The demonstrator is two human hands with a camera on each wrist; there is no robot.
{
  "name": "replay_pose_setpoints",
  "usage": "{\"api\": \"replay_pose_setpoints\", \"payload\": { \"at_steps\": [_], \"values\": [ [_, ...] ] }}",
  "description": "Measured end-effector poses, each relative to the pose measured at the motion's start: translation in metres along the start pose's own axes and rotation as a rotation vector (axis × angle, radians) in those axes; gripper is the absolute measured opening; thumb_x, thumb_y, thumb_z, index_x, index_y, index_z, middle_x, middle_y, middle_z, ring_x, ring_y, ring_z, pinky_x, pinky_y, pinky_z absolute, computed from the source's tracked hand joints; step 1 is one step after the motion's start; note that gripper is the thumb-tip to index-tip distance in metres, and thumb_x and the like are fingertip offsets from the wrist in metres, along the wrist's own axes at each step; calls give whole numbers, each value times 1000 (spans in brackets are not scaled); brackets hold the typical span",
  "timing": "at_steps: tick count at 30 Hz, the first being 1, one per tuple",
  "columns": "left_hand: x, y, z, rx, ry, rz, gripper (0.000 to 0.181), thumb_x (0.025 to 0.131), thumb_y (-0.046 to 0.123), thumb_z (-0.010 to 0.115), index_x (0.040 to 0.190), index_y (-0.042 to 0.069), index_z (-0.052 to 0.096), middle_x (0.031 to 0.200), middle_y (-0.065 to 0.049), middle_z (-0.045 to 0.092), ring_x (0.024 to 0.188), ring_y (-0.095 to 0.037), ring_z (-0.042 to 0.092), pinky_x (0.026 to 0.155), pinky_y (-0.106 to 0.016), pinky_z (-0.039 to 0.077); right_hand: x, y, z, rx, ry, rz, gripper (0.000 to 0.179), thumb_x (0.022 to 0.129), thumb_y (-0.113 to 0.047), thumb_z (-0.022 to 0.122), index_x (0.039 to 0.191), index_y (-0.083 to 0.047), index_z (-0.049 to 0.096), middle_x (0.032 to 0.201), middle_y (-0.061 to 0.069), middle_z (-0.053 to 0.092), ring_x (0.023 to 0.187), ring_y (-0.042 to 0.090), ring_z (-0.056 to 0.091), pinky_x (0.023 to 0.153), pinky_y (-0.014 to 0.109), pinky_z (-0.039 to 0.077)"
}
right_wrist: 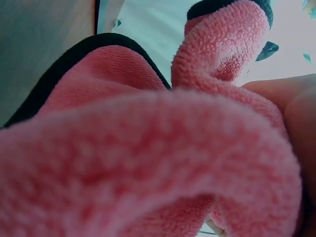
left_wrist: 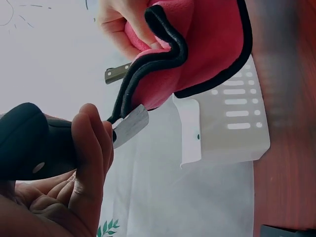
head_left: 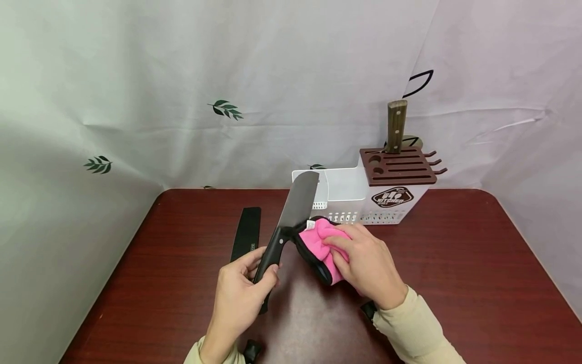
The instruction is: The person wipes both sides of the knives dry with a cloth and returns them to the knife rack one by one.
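My left hand point(head_left: 238, 296) grips the cleaver point(head_left: 291, 217) handle while my right-hand fingers point(head_left: 338, 246) pinch the pink cloth point(head_left: 318, 242) at the blade's heel; the blade toward 12 o'clock appears unwiped.

Fluffy pink cloth point(head_left: 320, 245), matt grey metal blade point(head_left: 300, 199), probably plastic handle point(head_left: 269, 258), glossy wood table point(head_left: 454, 263)

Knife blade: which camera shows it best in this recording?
The head view. It shows the whole knife blade rising from the left hand, with the pink cloth held by the right hand at its base. The left wrist view shows only a sliver of blade below the cloth; the right wrist view shows only cloth.
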State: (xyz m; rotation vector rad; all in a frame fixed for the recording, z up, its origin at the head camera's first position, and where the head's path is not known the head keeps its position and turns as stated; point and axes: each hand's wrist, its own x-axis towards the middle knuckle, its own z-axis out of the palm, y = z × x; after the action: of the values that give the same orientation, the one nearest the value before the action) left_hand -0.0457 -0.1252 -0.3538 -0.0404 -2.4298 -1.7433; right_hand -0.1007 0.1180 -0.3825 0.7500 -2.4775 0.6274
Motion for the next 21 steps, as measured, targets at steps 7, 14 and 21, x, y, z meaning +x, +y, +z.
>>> {"api": "replay_pose_setpoints", "payload": {
  "at_steps": [7,14,21],
  "values": [
    [1,-3,-1,37,50,30,32,84,0,73,114,10,74,80,2,74,65,-11,68,48,-25,49,0,0,0,-14,-24,7,18,86,-17,78,103,-22,79,113,-3,69,102,18,60,73,37,56],
    [1,-3,-1,151,147,25,29,78,6,78,106,14,77,83,6,75,67,-6,67,55,-21,50,-1,1,0,-23,-36,14,17,86,-19,78,102,-21,79,110,-3,70,100,19,61,72,38,55],
    [-1,1,-5,172,172,-54,30,77,5,76,105,14,76,84,6,74,71,-6,66,60,-22,49,-1,2,-2,-31,-61,35,18,85,-18,79,103,-22,79,112,-2,70,104,19,61,75,39,56]
  ]
}}
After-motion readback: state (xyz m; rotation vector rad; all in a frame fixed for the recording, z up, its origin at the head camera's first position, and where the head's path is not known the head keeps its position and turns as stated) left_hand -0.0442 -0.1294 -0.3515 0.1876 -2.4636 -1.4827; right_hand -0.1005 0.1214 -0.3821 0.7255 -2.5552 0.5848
